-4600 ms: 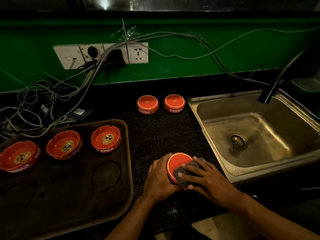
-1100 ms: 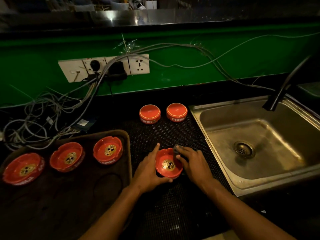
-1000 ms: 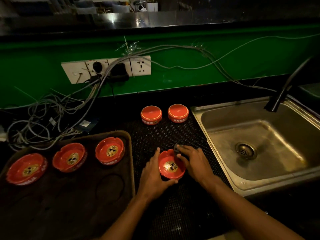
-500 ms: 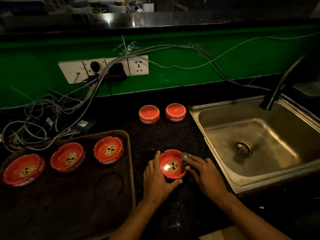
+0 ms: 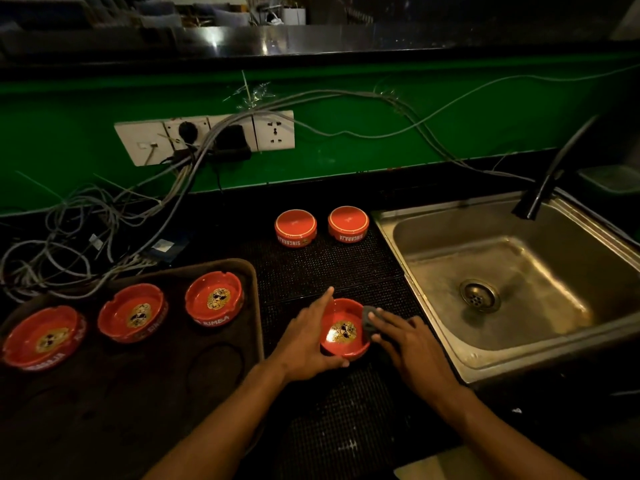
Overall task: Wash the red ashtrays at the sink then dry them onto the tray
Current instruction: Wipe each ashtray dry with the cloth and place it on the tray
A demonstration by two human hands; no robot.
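A red ashtray (image 5: 341, 330) sits upright on the black mat, its logo facing up. My left hand (image 5: 304, 341) grips its left and near rim. My right hand (image 5: 405, 341) presses a dark grey cloth (image 5: 370, 320) against its right rim. Three red ashtrays (image 5: 44, 336), (image 5: 133, 315), (image 5: 214, 299) stand upright in a row on the brown tray (image 5: 225, 382) at the left. Two more red ashtrays (image 5: 296, 226), (image 5: 348, 223) lie upside down at the back of the mat.
The steel sink (image 5: 433, 306) with its drain (image 5: 479, 295) lies to the right, a dark tap (image 5: 550, 174) over its far corner. A tangle of cables (image 5: 86, 230) hangs from wall sockets (image 5: 204, 136) behind the tray. The black mat (image 5: 332, 271) covers the counter.
The ashtray was flipped from upside down to upright. Since half a second ago the cloth hand has stayed at the right rim, shifting only slightly; the left hand keeps its hold.
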